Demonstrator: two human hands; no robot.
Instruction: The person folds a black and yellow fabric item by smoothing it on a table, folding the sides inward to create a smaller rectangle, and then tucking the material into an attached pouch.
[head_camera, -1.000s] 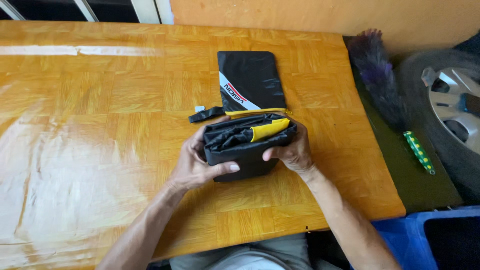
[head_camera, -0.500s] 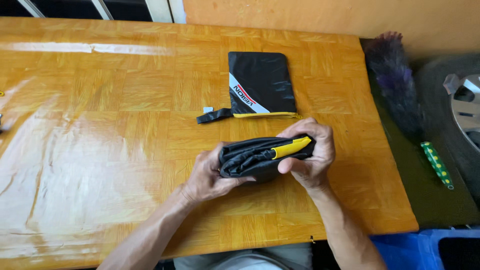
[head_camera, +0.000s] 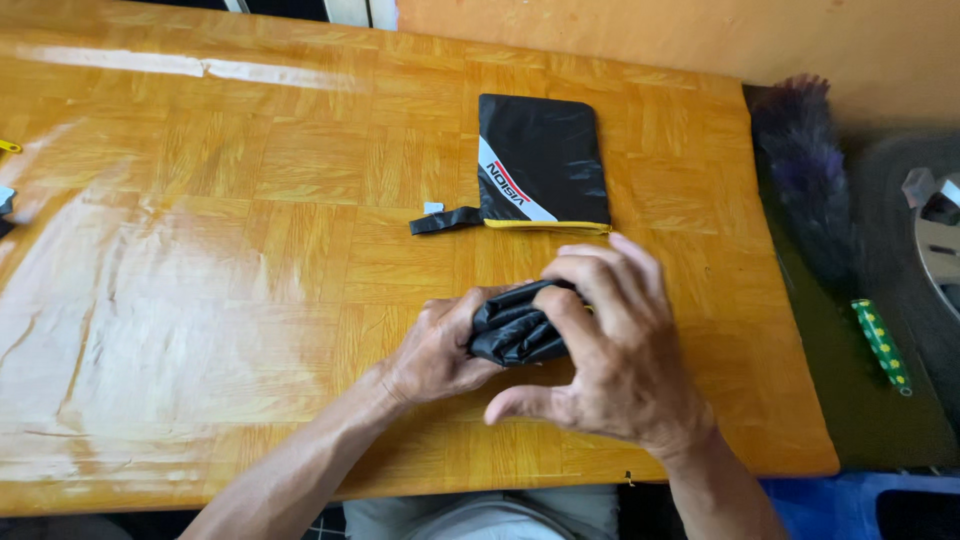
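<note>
A crumpled bundle of black fabric (head_camera: 512, 328) lies on the orange wooden table (head_camera: 250, 250) near its front edge. My left hand (head_camera: 440, 350) grips the bundle's left end. My right hand (head_camera: 610, 350) covers its right side from above, fingers curled over it, hiding most of it. Beyond the hands lies a flat black pouch (head_camera: 545, 160) with a white diagonal stripe, a yellow bottom edge and a short black strap (head_camera: 445, 220) sticking out to the left.
A dark feather duster (head_camera: 805, 165) lies off the table's right edge. A green dotted stick (head_camera: 880, 345) rests on the dark floor beside it. A car wheel (head_camera: 930, 240) stands at far right. Small items sit at the table's left edge (head_camera: 6, 200).
The bundle has been squeezed smaller and its yellow strip is now hidden under my right hand, which has closed over it. The view has shifted closer.
</note>
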